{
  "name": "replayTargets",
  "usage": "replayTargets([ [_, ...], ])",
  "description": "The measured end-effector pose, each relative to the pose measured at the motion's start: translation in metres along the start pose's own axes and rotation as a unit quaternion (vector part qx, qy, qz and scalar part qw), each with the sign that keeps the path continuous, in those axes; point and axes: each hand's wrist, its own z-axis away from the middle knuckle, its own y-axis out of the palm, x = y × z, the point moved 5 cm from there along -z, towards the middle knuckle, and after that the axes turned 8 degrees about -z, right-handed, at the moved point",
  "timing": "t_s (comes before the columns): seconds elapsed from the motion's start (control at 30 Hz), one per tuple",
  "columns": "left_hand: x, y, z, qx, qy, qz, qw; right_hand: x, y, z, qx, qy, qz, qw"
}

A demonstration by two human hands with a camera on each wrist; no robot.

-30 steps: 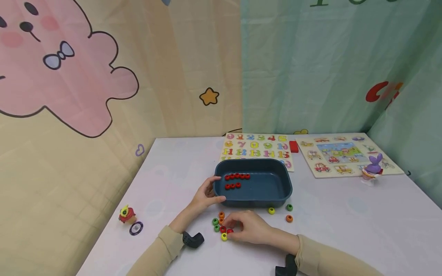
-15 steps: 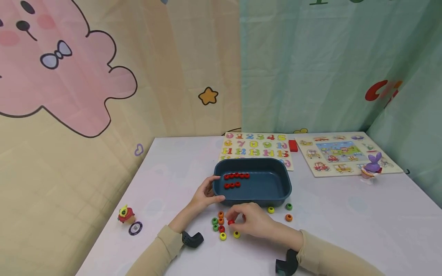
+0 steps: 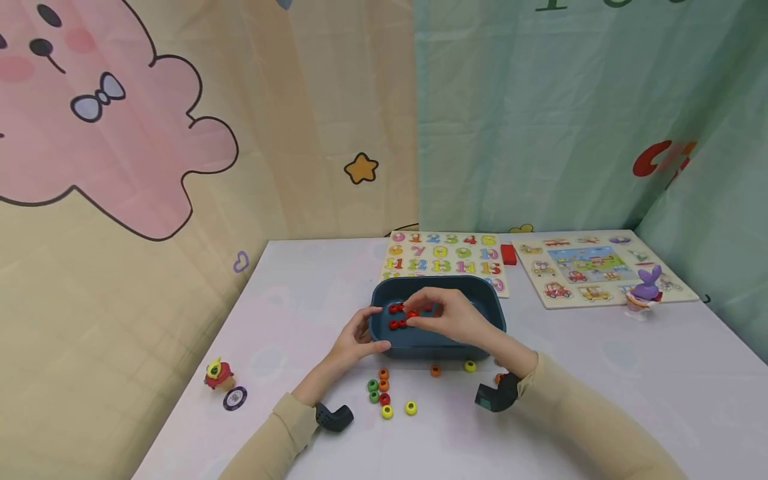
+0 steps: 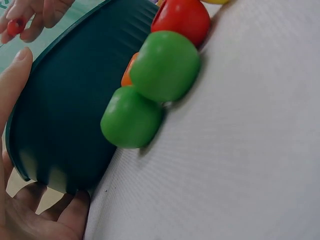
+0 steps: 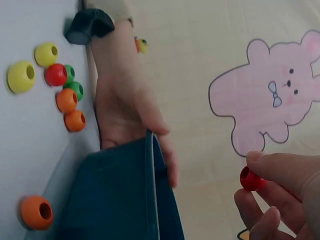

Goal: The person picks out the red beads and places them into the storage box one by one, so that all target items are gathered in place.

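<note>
A dark blue tray (image 3: 441, 353) stands mid-table, with red beads (image 3: 393, 325) in two rows on its floor, partly hidden by my right hand. My left hand (image 3: 355, 339) grips the tray's left end, the thumb near the front rim and the fingers round the side. Over the tray, my right hand (image 3: 453, 319) pinches a red bead (image 5: 251, 179) between thumb and fingertips, as the right wrist view shows. In front of the tray lies a small group of green beads (image 4: 165, 67), orange beads (image 5: 67, 100), a red bead (image 5: 55, 74) and a yellow bead (image 3: 387, 412).
Other yellow beads (image 3: 411, 407) and an orange bead (image 3: 435, 371) lie loose nearby. Behind the tray are a number board (image 3: 441, 252), a red block (image 3: 509, 255) and a vehicle picture board (image 3: 570, 293) with a purple figure (image 3: 647, 288). A small toy (image 3: 219, 374) and a round disc (image 3: 235, 399) sit left.
My right hand took a red bead from the group on the table and carried it up and away over the tray. My left hand still holds the tray's end.
</note>
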Motion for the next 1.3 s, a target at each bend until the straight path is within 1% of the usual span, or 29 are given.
replayTargets([
  [0.13, 0.003, 0.000, 0.000, -0.004, 0.005, 0.003, 1.0000, -0.009, -0.012, -0.015, -0.012, 0.053, -0.046, 0.997],
  [0.27, 0.003, 0.000, -0.001, -0.002, 0.005, 0.008, 0.9999, -0.012, -0.018, -0.025, -0.015, 0.112, -0.064, 0.992],
  [0.33, -0.003, 0.001, 0.001, 0.002, 0.001, 0.010, 0.9999, -0.028, -0.019, -0.029, -0.017, 0.125, -0.064, 0.990],
  [0.37, -0.007, 0.001, 0.002, 0.004, -0.001, 0.008, 1.0000, -0.031, -0.019, -0.030, -0.017, 0.132, -0.063, 0.989],
  [0.4, -0.011, 0.001, 0.003, 0.006, -0.002, 0.010, 0.9999, -0.035, -0.018, -0.031, -0.016, 0.134, -0.066, 0.989],
  [0.5, -0.011, 0.001, 0.003, 0.006, -0.002, 0.007, 1.0000, -0.060, -0.015, -0.033, -0.014, 0.131, -0.051, 0.990],
  [0.57, -0.004, 0.001, 0.001, 0.002, 0.003, 0.002, 1.0000, -0.068, -0.013, -0.033, -0.005, 0.135, -0.033, 0.990],
  [0.63, 0.003, 0.001, -0.001, -0.003, 0.012, -0.001, 0.9999, -0.084, -0.011, -0.033, 0.004, 0.132, -0.010, 0.991],
  [0.7, 0.004, 0.001, -0.001, -0.006, 0.018, -0.005, 0.9998, -0.089, -0.008, -0.032, 0.014, 0.130, 0.005, 0.991],
  [0.8, 0.004, 0.000, -0.001, -0.006, 0.019, -0.005, 0.9998, -0.092, -0.004, -0.031, 0.032, 0.128, 0.025, 0.991],
  [0.93, 0.002, 0.000, 0.000, -0.001, 0.006, -0.002, 1.0000, -0.096, 0.001, -0.030, 0.056, 0.142, 0.054, 0.987],
  [1.0, -0.005, 0.001, 0.001, 0.004, 0.007, -0.001, 1.0000, -0.099, 0.003, -0.029, 0.068, 0.154, 0.070, 0.983],
  [1.17, -0.021, 0.002, 0.004, 0.013, 0.003, 0.000, 0.9999, -0.101, 0.008, -0.027, 0.092, 0.157, 0.089, 0.979],
  [1.3, -0.024, 0.003, 0.005, 0.012, -0.003, -0.001, 0.9999, -0.100, 0.010, -0.026, 0.101, 0.152, 0.096, 0.978],
])
